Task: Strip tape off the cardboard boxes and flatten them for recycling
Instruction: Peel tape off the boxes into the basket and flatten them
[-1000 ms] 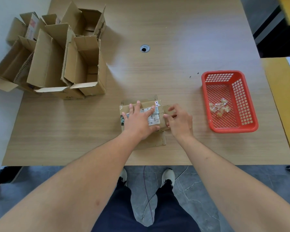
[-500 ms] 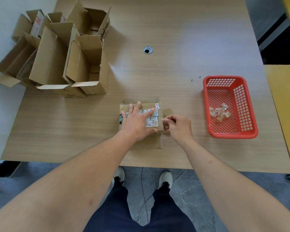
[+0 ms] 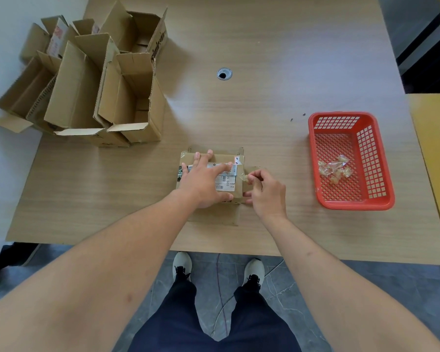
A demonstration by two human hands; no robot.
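A small cardboard box [image 3: 215, 212] with white shipping labels on top lies near the table's front edge, its flaps spread out. My left hand [image 3: 205, 182] presses flat on its top, fingers straight across the labels. At the box's right edge my right hand [image 3: 266, 191] pinches a strip of clear tape [image 3: 243, 177] that lifts off the cardboard.
Several opened cardboard boxes [image 3: 92, 85] stand piled at the table's far left corner. A red plastic basket [image 3: 351, 161] holding crumpled clear tape scraps [image 3: 335, 168] sits to the right. A round cable hole [image 3: 224, 73] is in the wooden table [image 3: 277, 72].
My right hand has closed its fingers on the tape at the box's right edge and drawn it slightly away. My left hand stays pressed on the box.
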